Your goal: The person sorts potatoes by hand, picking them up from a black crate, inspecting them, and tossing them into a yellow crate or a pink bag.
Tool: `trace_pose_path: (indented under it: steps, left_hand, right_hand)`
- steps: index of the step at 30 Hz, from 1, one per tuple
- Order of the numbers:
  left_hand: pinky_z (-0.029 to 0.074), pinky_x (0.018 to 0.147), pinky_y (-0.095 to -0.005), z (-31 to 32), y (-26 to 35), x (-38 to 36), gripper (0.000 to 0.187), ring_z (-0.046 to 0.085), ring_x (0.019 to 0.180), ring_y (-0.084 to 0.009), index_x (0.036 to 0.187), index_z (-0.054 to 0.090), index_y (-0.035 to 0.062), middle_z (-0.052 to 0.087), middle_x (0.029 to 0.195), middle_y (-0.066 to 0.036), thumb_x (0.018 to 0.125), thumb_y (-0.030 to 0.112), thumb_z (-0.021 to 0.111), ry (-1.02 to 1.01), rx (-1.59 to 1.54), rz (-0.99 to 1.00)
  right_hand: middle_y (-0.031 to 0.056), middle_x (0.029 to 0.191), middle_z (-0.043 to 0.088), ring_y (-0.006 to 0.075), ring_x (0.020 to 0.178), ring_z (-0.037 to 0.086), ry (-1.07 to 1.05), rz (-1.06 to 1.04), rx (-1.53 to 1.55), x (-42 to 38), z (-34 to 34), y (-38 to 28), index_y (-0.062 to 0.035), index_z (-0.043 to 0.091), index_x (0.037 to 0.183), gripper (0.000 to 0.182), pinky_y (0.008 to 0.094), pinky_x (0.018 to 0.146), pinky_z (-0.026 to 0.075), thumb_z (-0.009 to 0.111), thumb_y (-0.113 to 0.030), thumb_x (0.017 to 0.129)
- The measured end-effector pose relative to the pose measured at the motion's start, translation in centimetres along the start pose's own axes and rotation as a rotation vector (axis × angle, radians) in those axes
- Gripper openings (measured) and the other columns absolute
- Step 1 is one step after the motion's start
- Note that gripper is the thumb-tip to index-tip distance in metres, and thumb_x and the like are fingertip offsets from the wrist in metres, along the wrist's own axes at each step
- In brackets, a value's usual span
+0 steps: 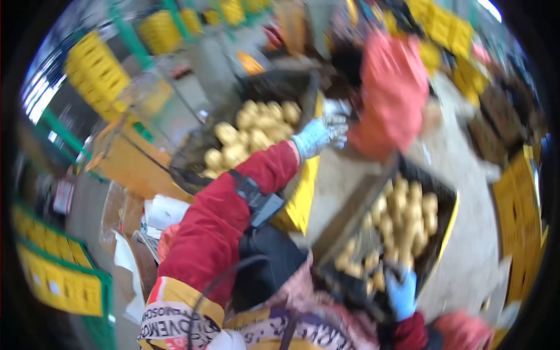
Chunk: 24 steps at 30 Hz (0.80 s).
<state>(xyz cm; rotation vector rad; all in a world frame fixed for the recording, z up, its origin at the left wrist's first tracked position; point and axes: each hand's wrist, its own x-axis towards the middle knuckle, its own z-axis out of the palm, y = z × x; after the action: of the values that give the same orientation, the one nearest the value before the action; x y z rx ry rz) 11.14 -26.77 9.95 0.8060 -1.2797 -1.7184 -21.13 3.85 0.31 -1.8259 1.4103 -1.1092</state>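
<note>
My left hand point(321, 135), in a light blue glove with greyish fingertips, stretches past the edge of a dark-lined crate point(318, 108). Its fingers look extended, and I see nothing held in them. Round pale yellow potatoes point(251, 137) lie heaped inside that crate. On the right, my right hand point(402, 293), in a blue glove, is at the near end of a second black crate point(446, 198). More potatoes point(405, 213) fill that one, some smaller ones near its left side. The right fingertips are blurred against the potatoes, so a grip cannot be made out.
A full pink sack point(392, 93) stands beyond the two crates. Yellow crates point(96, 76) are stacked at the far left, and others point(516, 204) line the right side. A cardboard box point(137, 154) stands left of the first crate. Concrete floor point(350, 181) shows between the potato crates.
</note>
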Motion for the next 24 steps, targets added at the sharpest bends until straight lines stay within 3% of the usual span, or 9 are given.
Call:
trace_pose_path:
  steps: [4, 8, 10, 13, 15, 17, 19, 22, 24]
  left_hand:
    - [0.051, 0.085, -0.0302, 12.2, -10.6, -4.1, 0.037, 0.060, 0.102, -0.0171, 0.128, 0.050, 0.0029, 0.061, 0.117, -0.009, 0.092, 0.006, 0.056, -0.184, 0.224, -0.121]
    - [0.047, 0.088, -0.0315, 17.2, -20.5, -5.9, 0.038, 0.060, 0.102, -0.0208, 0.125, 0.052, 0.0006, 0.061, 0.115, -0.016, 0.088, 0.009, 0.057, -0.492, 1.032, 0.006]
    - [0.046, 0.091, -0.0390, 17.0, -27.5, -6.0, 0.036, 0.059, 0.103, -0.0340, 0.119, 0.055, 0.0014, 0.061, 0.110, -0.020, 0.085, 0.013, 0.052, -0.590, 1.417, -0.146]
    - [0.041, 0.094, -0.0435, 14.6, -35.4, -6.7, 0.029, 0.055, 0.112, -0.0282, 0.112, 0.060, 0.0126, 0.058, 0.118, -0.011, 0.089, 0.019, 0.043, -0.885, 1.989, -0.033]
    - [0.038, 0.097, -0.0435, 9.1, -46.7, -6.1, 0.031, 0.052, 0.115, -0.0268, 0.115, 0.059, 0.0139, 0.055, 0.124, -0.009, 0.090, 0.020, 0.043, -0.781, 2.003, -0.330]
    - [0.037, 0.098, -0.0439, 11.6, -41.9, -6.7, 0.032, 0.049, 0.119, -0.0266, 0.117, 0.059, 0.0167, 0.053, 0.127, -0.008, 0.090, 0.020, 0.043, -1.027, 2.142, -0.153]
    - [0.036, 0.098, -0.0470, 11.2, -41.4, -6.6, 0.031, 0.050, 0.119, -0.0249, 0.116, 0.061, 0.0195, 0.057, 0.120, -0.007, 0.088, 0.025, 0.050, -0.964, 2.127, -0.011]
    - [0.039, 0.095, -0.0437, 12.9, -40.0, -5.2, 0.032, 0.052, 0.116, -0.0270, 0.116, 0.060, 0.0161, 0.058, 0.117, -0.008, 0.087, 0.026, 0.051, -1.038, 2.136, -0.170]
    - [0.043, 0.092, -0.0417, 14.8, -37.8, -4.9, 0.034, 0.055, 0.111, -0.0295, 0.116, 0.057, 0.0122, 0.059, 0.115, -0.011, 0.086, 0.027, 0.059, -0.768, 1.996, -0.376]
  right_hand:
    - [0.0093, 0.101, 0.065, 0.0156, 0.088, 0.061, 0.129, 0.357, 0.358, -0.6, -2.7, -2.2, 0.0005, 0.060, 0.113, 0.027, 0.0273, 0.081, 0.048, 0.056, -0.006, 0.088]
    - [0.0109, 0.110, 0.063, 0.0125, 0.093, 0.060, 0.348, 0.416, 0.737, -1.5, -6.4, -2.9, 0.0016, 0.056, 0.119, 0.029, 0.0237, 0.082, 0.047, 0.055, -0.010, 0.092]
    - [0.0109, 0.110, 0.063, 0.0123, 0.093, 0.060, 0.394, 0.455, 0.739, -2.5, -7.9, -2.7, 0.0014, 0.056, 0.119, 0.030, 0.0232, 0.082, 0.047, 0.055, -0.010, 0.092]
    - [0.0090, 0.107, 0.064, 0.0104, 0.090, 0.060, 0.433, 0.477, 0.780, -4.1, -8.7, -1.6, 0.0012, 0.057, 0.119, 0.029, 0.0217, 0.080, 0.047, 0.056, -0.008, 0.091]
    - [0.0081, 0.108, 0.064, 0.0100, 0.091, 0.060, 0.386, 0.558, 0.739, -5.2, -9.3, -1.2, 0.0010, 0.056, 0.120, 0.029, 0.0222, 0.081, 0.047, 0.055, -0.007, 0.091]
    - [0.0076, 0.108, 0.063, 0.0107, 0.095, 0.059, 0.357, 0.615, 0.805, -6.0, -10.0, -1.2, 0.0012, 0.055, 0.120, 0.031, 0.0245, 0.085, 0.047, 0.056, -0.007, 0.091]
    - [0.0077, 0.109, 0.063, 0.0109, 0.095, 0.059, 0.345, 0.641, 0.795, -6.4, -10.5, -0.8, 0.0017, 0.055, 0.120, 0.031, 0.0246, 0.084, 0.047, 0.056, -0.008, 0.091]
    - [0.0080, 0.109, 0.063, 0.0114, 0.095, 0.059, 0.349, 0.671, 0.820, -6.6, -11.1, 0.0, 0.0026, 0.055, 0.120, 0.031, 0.0249, 0.084, 0.048, 0.056, -0.009, 0.091]
    - [0.0097, 0.111, 0.063, 0.0131, 0.094, 0.061, 0.351, 0.691, 0.881, -6.3, -11.2, 0.2, 0.0027, 0.054, 0.121, 0.033, 0.0260, 0.084, 0.048, 0.056, -0.012, 0.091]
